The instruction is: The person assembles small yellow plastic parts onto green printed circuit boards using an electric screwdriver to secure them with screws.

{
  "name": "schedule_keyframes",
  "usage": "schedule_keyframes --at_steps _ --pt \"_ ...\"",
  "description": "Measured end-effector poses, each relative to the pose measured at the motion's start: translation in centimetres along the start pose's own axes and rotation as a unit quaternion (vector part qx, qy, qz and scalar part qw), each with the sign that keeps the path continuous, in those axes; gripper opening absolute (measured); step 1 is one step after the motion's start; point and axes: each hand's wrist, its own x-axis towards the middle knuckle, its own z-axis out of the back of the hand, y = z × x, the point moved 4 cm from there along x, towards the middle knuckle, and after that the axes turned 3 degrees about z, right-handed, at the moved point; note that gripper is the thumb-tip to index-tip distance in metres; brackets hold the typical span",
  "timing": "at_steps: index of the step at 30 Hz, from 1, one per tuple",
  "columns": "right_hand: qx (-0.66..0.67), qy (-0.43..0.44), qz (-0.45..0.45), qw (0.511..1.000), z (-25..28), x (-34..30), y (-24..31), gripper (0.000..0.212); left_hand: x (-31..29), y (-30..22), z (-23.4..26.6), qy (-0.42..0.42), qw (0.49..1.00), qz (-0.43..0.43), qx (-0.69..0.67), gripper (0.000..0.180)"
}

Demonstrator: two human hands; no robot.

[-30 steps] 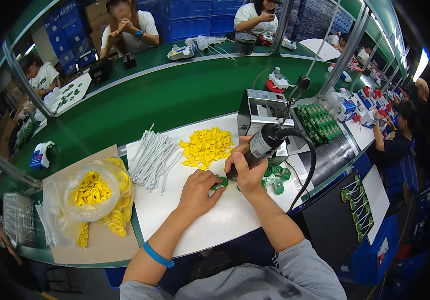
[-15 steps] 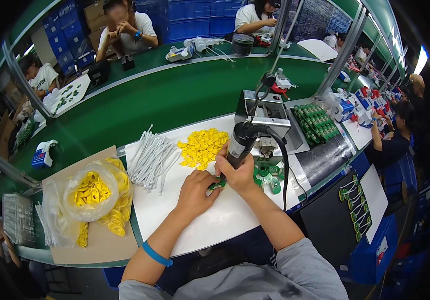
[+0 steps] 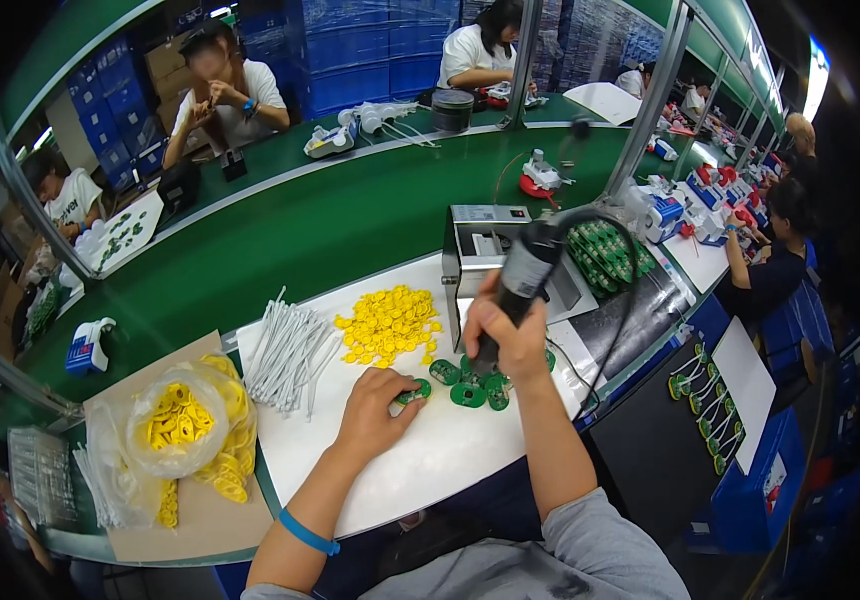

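Observation:
My left hand (image 3: 372, 410) rests on the white work sheet (image 3: 390, 480), its fingers closed on a small green circuit board (image 3: 413, 391). My right hand (image 3: 508, 335) grips a black electric screwdriver (image 3: 528, 275), tilted with its lower end to the left, apart from that board. Several green circuit boards (image 3: 468, 396) lie below the screwdriver, beside my right wrist. Beyond my left hand is a pile of yellow plastic pieces (image 3: 388, 325), and left of it a bundle of white cables (image 3: 286, 355). The screwdriver's tip is blurred and partly hidden.
A metal box machine (image 3: 452, 275) stands behind the screwdriver, with stacked green panels (image 3: 605, 258) to its right. At left, an open plastic bag (image 3: 185, 415) of yellow pieces lies on cardboard. The screwdriver's cable (image 3: 634, 300) loops at right. Co-workers sit across the green bench (image 3: 300, 210).
My right hand has lifted the screwdriver off the board in my left hand and moved right, uncovering several boards. My left hand keeps its board. The whole view has shifted a little.

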Motion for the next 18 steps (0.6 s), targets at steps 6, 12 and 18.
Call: schedule_keyframes --at_steps 6,12,18 --pt "-0.268 -0.163 0.226 0.922 2.7 2.1 2.9 0.024 0.3 -0.1 -0.5 0.006 1.000 0.005 -0.006 0.019" --pt "-0.220 -0.136 0.104 0.961 2.8 3.7 2.4 0.033 0.2 0.5 -0.5 0.008 1.000 0.015 -0.008 0.021" --pt "-0.158 -0.096 0.031 0.982 0.8 1.7 2.0 0.034 0.1 0.7 0.2 0.023 0.998 0.061 -0.011 0.045"
